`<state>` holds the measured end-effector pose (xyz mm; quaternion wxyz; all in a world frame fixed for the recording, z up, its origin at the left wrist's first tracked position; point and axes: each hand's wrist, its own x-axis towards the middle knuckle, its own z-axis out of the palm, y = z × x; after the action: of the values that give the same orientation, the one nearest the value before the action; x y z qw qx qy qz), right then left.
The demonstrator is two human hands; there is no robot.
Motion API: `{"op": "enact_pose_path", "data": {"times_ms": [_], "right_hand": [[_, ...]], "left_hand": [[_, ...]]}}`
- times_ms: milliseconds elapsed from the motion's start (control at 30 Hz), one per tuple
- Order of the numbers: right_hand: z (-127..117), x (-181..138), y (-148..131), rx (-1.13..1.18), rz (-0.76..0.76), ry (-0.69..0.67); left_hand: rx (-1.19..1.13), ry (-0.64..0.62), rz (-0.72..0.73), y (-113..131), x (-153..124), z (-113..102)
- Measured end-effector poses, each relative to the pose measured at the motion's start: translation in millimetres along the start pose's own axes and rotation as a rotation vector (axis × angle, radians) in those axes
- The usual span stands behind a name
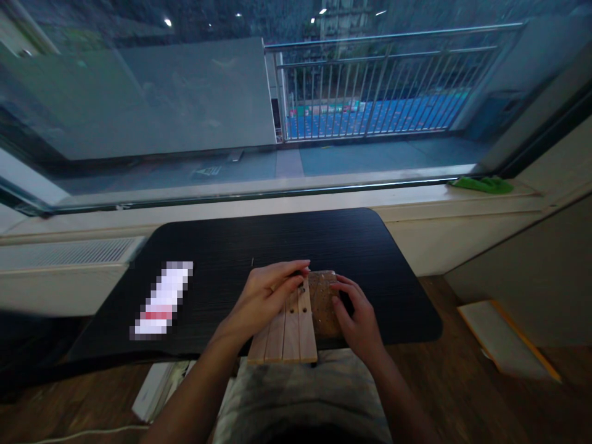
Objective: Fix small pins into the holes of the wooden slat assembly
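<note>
A light wooden slatted board lies at the near edge of the black table, overhanging it toward me. Beside it on the right lies a brown speckled board. My left hand rests on the far end of the slatted board, fingers stretched toward the brown board's top edge. My right hand lies on the brown board's right side, fingers curled and pressing on it. Whether either hand pinches a small part is hidden.
A blurred white and red packet lies on the table's left. A small dark pin sits beyond my left hand. A green cloth lies on the window sill. A flat yellow-edged board lies on the wooden floor at right.
</note>
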<state>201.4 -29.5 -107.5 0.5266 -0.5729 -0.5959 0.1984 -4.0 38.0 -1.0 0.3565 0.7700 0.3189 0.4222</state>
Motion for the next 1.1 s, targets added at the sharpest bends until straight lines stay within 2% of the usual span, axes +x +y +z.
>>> {"op": "enact_pose_path", "data": {"times_ms": [300,533,733,867,1100], "right_hand": [[1.6,0.0,-0.1,0.017,0.005,0.016],[1.1,-0.1,0.6,0.019,-0.008,0.011],[0.0,0.0,-0.1,0.018,0.0,0.005],[0.2,0.1,-0.7,0.023,0.003,0.006],[-0.1,0.1,-1.5,0.018,0.011,0.001]], "left_hand": [[-0.013,0.013,-0.047,-1.3,-1.6,0.6],[0.019,0.014,-0.01,-2.3,-2.1,2.1],[0.088,0.093,0.079,-4.9,0.5,2.1],[0.067,0.086,0.095,-6.8,0.2,1.7],[-0.134,0.144,-0.097,-12.6,-7.0,9.6]]}}
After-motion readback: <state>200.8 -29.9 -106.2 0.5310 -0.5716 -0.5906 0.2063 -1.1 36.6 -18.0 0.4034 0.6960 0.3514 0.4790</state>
